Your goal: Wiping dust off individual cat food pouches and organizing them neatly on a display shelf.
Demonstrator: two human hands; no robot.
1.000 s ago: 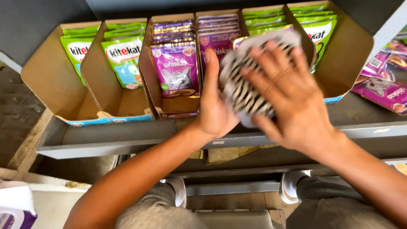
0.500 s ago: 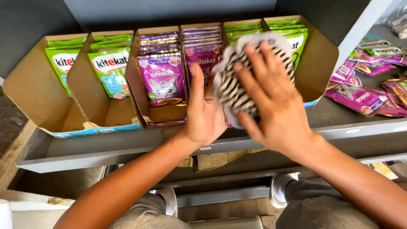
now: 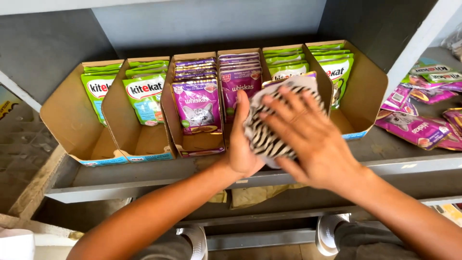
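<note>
Head view: left hand (image 3: 243, 144), fingers together and straight, palm set against the left edge of a zebra-striped cloth (image 3: 269, 130); thumb hidden behind the cloth. Right hand (image 3: 308, 139), fingers spread wide apart, pressed flat on top of the same cloth, which is bunched between the two hands. Both forearms reach up from the lower edge of the picture and converge over the front lip of a grey shelf (image 3: 144, 178). The cloth sits at the front of the cardboard display trays (image 3: 72, 125), before the middle-right compartments. Trays stand side by side on the shelf: green pouches (image 3: 144, 96) in the two left compartments, purple pouches (image 3: 198, 103) in the middle two, more green ones at the right. Loose purple pouches (image 3: 414, 127) lie flat on the shelf to the right, well apart from the hands.
</note>
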